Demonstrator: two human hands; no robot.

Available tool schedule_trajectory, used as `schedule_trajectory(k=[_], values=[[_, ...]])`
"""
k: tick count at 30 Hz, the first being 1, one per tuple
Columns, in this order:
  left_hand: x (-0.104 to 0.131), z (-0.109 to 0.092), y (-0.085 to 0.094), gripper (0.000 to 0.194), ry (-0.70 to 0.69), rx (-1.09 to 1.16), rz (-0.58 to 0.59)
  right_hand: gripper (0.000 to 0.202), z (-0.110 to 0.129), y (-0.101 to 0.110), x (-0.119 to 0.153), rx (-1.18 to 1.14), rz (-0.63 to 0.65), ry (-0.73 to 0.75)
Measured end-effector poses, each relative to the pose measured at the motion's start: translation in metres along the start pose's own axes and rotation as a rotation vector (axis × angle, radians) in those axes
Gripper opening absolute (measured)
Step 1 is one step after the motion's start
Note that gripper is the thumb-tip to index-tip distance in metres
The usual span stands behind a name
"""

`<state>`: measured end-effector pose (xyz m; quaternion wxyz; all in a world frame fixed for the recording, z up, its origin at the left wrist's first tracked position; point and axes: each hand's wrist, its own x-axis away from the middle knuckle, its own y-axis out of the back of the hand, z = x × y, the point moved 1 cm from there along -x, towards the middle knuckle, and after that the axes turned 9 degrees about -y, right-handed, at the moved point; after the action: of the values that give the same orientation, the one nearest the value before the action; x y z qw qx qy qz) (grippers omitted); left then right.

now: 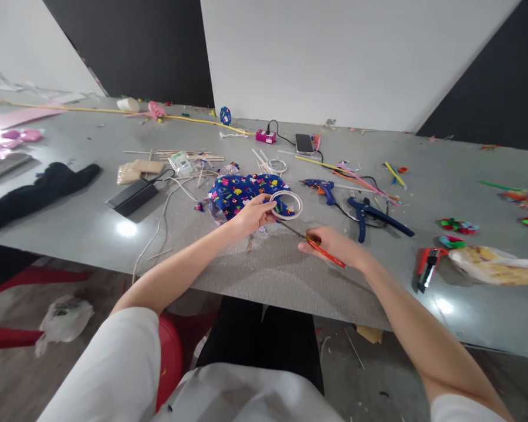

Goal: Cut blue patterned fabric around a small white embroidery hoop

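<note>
Near the middle of the table my left hand pinches a white ring, which looks like a roll of narrow tape, at its left side. My right hand grips red-handled scissors. Their blades point up and left, with the tips just under my left fingers and the ring. Whether the blades touch anything there is too small to tell. Behind my left hand lies blue cloth printed with colourful figures. Another white ring rests on the table behind the cloth.
Right of the cloth lie a blue glue gun and dark blue cutters. A box cutter sits near the front right. On the left are a black box, wooden sticks and a cord. A phone lies behind.
</note>
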<state>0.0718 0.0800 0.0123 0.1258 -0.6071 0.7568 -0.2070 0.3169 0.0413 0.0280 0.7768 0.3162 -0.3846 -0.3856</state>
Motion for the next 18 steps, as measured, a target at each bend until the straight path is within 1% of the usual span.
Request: schedule_trajectory(k=[7,12,18], values=[[0.0031,-0.0006,-0.0027,0.006,0.016,0.025,-0.001,0.066,-0.0028,-0.0023,-0.0021,-0.017,-0.025,0.016],[0.0049,-0.0009,-0.0049,0.006,0.012,0.069,0.015,0.065,-0.0054,-0.0038,-0.0032,-0.053,-0.014,0.028],[0.0069,-0.0028,-0.0072,0.008,0.010,0.079,-0.001,0.065,-0.0065,-0.0060,-0.0044,-0.097,-0.019,0.030]])
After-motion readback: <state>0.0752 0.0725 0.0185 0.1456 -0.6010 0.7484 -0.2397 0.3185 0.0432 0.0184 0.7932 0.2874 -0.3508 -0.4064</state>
